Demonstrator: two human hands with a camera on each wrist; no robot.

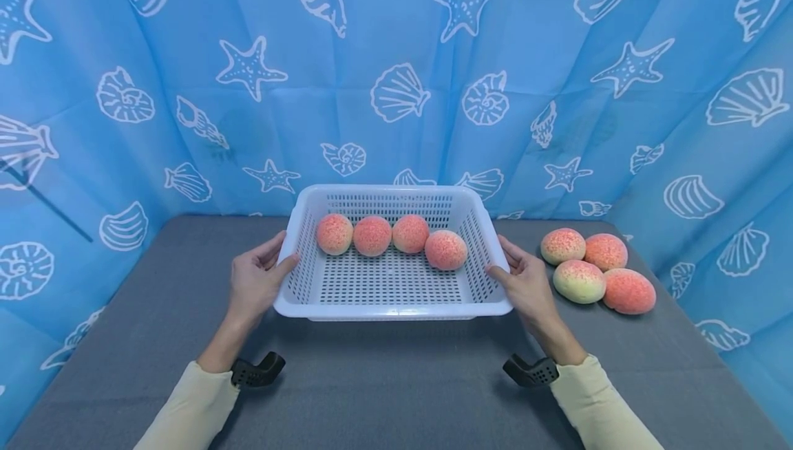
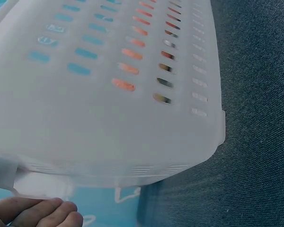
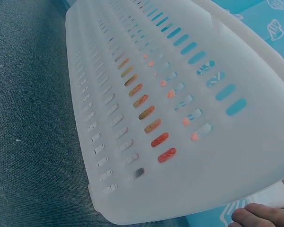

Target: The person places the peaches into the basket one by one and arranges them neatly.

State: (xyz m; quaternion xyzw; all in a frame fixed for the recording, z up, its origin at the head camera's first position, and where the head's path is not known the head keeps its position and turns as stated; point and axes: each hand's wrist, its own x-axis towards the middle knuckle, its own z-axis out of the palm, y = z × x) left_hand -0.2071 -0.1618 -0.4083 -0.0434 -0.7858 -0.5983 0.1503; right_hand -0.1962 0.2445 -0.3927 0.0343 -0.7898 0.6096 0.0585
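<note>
A white plastic basket with slotted walls sits between my two hands, its long side toward me. My left hand grips the left end, thumb over the rim; its fingers show below that end in the left wrist view. At the opposite end my right hand grips the rim the same way, fingers under it in the right wrist view. Inside, several pinkish peaches form a row, from a left peach to a right peach lying slightly nearer me.
Several more peaches cluster on the table right of the basket, among them a yellowish peach and a redder peach. Grey cloth covers the table. A blue curtain with white shells and starfish hangs behind and at both sides.
</note>
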